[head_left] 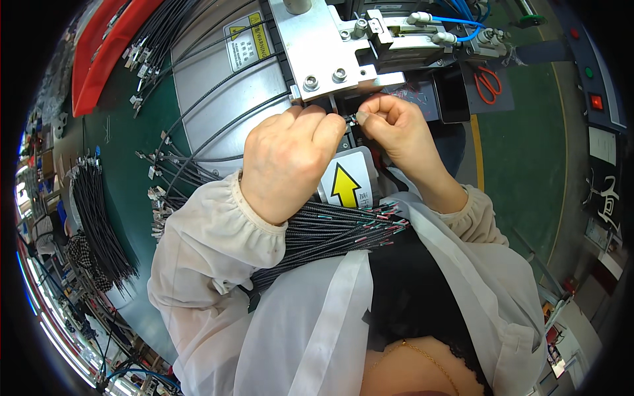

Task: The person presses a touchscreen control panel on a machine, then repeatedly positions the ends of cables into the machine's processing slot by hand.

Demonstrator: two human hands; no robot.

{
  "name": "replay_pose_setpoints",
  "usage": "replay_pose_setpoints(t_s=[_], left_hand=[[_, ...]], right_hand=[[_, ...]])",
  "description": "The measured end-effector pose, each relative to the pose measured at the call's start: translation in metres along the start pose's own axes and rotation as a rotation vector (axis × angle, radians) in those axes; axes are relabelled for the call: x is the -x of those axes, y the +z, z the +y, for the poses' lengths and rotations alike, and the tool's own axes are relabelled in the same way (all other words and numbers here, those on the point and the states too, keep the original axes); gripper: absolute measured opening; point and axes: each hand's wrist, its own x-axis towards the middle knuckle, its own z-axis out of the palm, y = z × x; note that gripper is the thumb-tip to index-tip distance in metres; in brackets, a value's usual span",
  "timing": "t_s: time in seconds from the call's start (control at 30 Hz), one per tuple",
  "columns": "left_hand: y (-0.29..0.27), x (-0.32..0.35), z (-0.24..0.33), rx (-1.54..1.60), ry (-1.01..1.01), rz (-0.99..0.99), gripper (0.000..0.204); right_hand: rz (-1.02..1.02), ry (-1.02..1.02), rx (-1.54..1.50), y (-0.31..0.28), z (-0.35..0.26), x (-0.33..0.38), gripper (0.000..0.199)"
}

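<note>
Head view: hands (290,162) (389,125) (both fisted) pinch cable (349,119).

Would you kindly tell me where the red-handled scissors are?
In the head view, the scissors lie upper right on a dark tray, right of the metal press, beyond the right hand.

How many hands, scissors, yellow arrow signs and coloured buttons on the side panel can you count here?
Hands: 2, the left hand and the right hand, both pinching a thin cable end at the machine
Scissors, red-handled: 1
Yellow arrow sign: 1
Panel buttons: 3, red round, green, red square
Total: 7
</note>
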Motion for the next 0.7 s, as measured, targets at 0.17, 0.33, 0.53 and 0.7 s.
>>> replay_pose_setpoints(t_s=[0.17,0.33,0.53,0.7], left_hand=[[-0.011,0.009,-0.014,0.063,0.017,0.010,0.017],[-0.014,0.024,-0.029,-0.026,0.126,-0.020,0.021],[-0.018,0.021,-0.035,-0.089,-0.046,0.061,0.020],[-0.074,0.028,-0.025,0.399,-0.347,-0.464,0.020]], right_hand=[[0.010,0.033,0.002,0.000,0.002,0.000,0.010],[0.004,-0.038,0.000,-0.001,0.006,0.001,0.012],[0.101,-0.165,0.044,-0.003,0.006,0.006,0.014],[0.083,-0.236,0.075,-0.002,0.001,0.009,0.014]])
